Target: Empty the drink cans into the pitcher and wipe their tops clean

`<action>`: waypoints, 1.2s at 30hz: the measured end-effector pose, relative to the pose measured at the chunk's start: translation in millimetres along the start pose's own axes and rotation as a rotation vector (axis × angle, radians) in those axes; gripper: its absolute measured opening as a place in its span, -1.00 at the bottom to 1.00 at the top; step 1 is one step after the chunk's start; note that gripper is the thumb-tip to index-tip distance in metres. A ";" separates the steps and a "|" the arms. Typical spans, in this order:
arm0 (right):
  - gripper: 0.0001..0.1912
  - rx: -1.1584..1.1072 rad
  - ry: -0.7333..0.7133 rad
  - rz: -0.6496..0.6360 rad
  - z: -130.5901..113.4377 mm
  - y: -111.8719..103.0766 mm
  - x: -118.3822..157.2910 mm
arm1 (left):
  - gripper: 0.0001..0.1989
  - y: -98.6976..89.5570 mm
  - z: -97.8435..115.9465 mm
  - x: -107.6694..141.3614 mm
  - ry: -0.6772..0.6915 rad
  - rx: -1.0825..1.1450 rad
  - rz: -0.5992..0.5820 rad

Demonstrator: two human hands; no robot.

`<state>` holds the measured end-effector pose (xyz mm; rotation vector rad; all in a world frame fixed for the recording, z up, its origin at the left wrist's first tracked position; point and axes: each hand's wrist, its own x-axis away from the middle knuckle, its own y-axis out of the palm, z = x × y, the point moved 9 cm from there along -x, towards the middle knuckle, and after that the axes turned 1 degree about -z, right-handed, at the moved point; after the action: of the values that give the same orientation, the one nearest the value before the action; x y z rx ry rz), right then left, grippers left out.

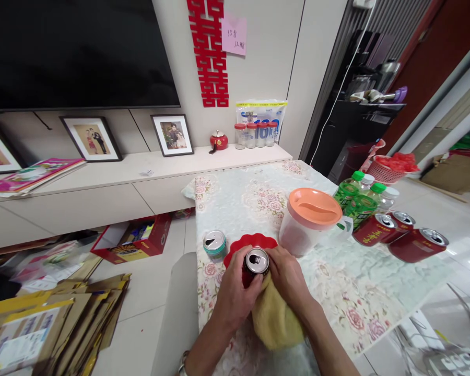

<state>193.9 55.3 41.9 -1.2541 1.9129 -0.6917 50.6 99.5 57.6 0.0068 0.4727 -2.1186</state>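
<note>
Gripping an opened drink can (257,261), our left hand (237,284) is curled part-closed around its side, thumb in front. Can is roughly upright, top facing us, over the near part of the red scalloped dish (243,243); can't tell if it touches the dish. Our right hand (288,271) is partly closed on the yellow cloth (276,318), fingers against the can's right side; cloth hangs below. Teal can (215,245) sits just left of the dish, lidded pitcher (311,219) just right. All on the floral tablecloth (266,198).
</note>
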 end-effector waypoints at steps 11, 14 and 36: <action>-0.67 0.042 0.061 0.055 -1.7 -1.3 18.9 | -0.45 1.4 -10.2 0.5 -0.038 -0.091 0.139; -0.69 -0.038 0.032 0.126 -8.4 -12.9 29.9 | -0.42 -2.9 -8.6 -2.8 -0.025 -0.075 0.116; -0.71 -0.055 -0.012 -0.043 0.5 -3.3 -7.5 | -0.46 3.0 -2.8 -1.1 -0.029 0.062 -0.016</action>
<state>197.9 61.0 46.2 -1.3341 1.9113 -0.6563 53.2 99.9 54.3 0.0075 0.3909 -2.1451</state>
